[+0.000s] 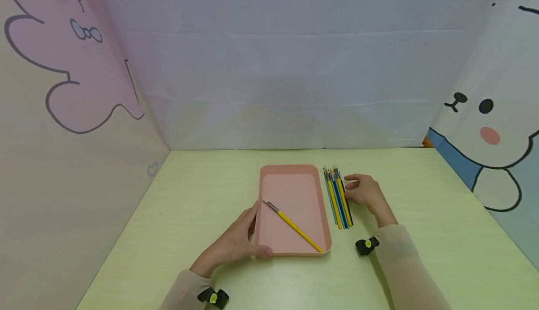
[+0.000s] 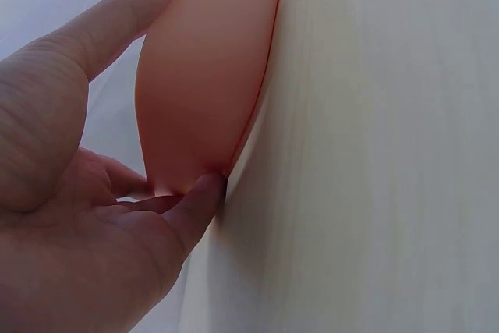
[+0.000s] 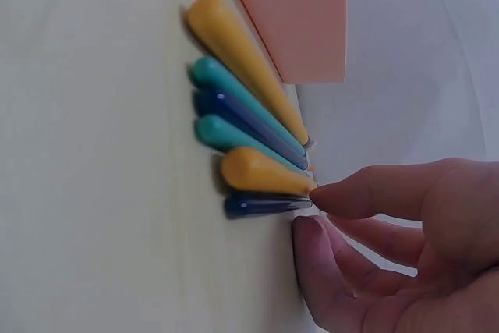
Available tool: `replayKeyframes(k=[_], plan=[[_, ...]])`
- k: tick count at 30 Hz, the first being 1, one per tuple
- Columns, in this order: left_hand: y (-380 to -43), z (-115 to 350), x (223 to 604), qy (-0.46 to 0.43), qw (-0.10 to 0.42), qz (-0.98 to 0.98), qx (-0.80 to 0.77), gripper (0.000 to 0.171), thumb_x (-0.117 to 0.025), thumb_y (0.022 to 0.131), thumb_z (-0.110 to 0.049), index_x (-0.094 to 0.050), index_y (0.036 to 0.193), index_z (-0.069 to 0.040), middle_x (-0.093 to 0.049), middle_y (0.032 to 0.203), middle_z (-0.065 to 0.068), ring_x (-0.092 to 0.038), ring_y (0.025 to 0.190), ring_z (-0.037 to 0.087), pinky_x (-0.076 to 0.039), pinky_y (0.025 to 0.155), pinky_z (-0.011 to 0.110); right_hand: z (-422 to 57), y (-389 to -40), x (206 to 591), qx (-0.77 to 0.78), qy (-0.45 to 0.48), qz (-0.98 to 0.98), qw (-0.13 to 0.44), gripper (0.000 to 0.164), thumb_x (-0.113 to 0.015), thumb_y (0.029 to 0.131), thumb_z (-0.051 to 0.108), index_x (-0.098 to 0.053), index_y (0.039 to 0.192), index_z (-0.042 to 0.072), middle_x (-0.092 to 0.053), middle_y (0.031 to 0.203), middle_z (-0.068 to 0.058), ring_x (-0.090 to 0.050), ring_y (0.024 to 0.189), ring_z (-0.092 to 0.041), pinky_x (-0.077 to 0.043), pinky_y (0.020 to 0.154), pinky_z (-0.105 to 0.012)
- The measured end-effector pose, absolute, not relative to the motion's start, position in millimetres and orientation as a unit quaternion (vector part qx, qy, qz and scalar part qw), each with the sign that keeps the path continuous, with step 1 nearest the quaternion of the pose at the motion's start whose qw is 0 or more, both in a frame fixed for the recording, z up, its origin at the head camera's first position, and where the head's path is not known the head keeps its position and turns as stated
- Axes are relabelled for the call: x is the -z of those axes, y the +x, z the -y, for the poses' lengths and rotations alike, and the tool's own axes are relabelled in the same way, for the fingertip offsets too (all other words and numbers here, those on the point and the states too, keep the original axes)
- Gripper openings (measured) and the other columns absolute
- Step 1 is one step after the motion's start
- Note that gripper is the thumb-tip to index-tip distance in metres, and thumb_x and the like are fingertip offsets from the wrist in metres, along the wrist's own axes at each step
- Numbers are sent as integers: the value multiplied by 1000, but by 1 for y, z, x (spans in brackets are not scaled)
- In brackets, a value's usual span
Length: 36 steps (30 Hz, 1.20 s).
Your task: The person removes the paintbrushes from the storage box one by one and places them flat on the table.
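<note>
A pink tray lies on the table with one yellow paintbrush slanting across it, bristle end toward the left rim. My left hand grips the tray's near left corner, thumb at the front edge and fingers along the left side. In the left wrist view, fingertips press against the tray wall. Right of the tray lies a row of paintbrushes with yellow, teal and dark blue handles. Beside the outermost ones is my right hand, fingers bent and parted; whether the thumb touches a handle I cannot tell.
The pale table meets a white cloth backdrop at the rear. Cartoon-printed panels stand at both sides. Each sleeve carries a small black wrist device.
</note>
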<state>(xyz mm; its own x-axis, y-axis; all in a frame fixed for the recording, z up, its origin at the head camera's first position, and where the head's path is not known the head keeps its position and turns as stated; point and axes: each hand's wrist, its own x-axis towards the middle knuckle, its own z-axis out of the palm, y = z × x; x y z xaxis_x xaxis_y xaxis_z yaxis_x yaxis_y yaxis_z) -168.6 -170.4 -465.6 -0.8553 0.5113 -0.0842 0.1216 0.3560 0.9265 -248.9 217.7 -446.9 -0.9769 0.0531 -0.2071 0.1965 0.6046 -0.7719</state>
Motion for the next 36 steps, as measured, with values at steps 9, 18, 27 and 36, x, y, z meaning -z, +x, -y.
replayKeyframes(k=[9,18,27,36], plan=[[-168,170,465,197,177,-810,-522,132,-97,78,-30,-5,173,-19,-34,162,13,-55,130,24,-49,111,41,-220,-246,439,436,48,-895,86,63,-70,93,2,-51,152,-6,-59,138,-32,-71,98,-30,-62,76,-34],[-168,171,466,204,174,-808,-524,132,-97,79,-28,-4,172,-16,-35,161,16,-56,130,24,-49,111,41,-217,-243,427,419,0,-905,65,63,-72,95,7,-51,154,-2,-59,142,-32,-68,115,-42,-61,85,-44],[-166,169,465,216,180,-799,-532,129,-96,81,-26,-5,172,-16,-37,159,15,-58,128,25,-51,109,39,-194,-229,404,449,-76,-888,65,61,-73,97,7,-51,154,2,-57,142,-28,-62,124,-44,-60,90,-45],[-167,170,463,220,173,-800,-531,130,-96,80,-26,-5,172,-16,-38,157,15,-58,127,24,-52,108,38,-156,-225,390,470,-147,-862,122,62,-76,97,7,-51,153,-2,-58,140,-27,-62,119,-39,-59,93,-41]])
